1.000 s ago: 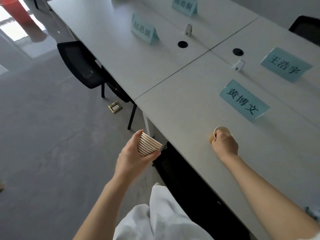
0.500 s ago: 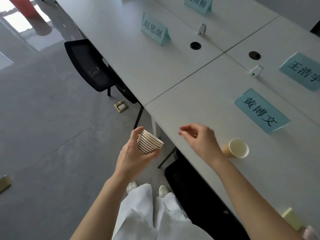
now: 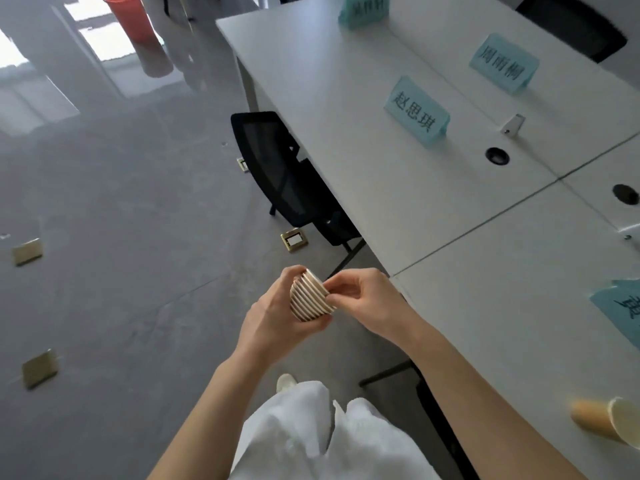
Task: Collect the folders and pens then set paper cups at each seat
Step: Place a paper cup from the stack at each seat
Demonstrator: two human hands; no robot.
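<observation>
1 head-worn view looks steeply down, close over the hands (image 3: pixel 325 306), table (image 3: pixel 398 168) at right.

The left hand (image 3: pixel 273 317) grips the cup stack (image 3: pixel 310 295) while the right hand (image 3: pixel 367 299) (fingertips curled) pinches its top rim.

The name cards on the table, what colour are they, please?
Light teal name cards, dark characters; head view.

Meeting room seen from above: a white counter (image 3: pixel 346 109) made of joined sections with round cable holes (image 3: pixel 497 156); teal name cards (image 3: pixel 416 111) standing on it; a black mesh chair (image 3: pixel 277 168) pushed against its near edge; grey floor (image 3: pixel 121 237) with brass outlet plates (image 3: pixel 294 239); daylight glare and a red bin (image 3: pixel 129 15) at upper left
</observation>
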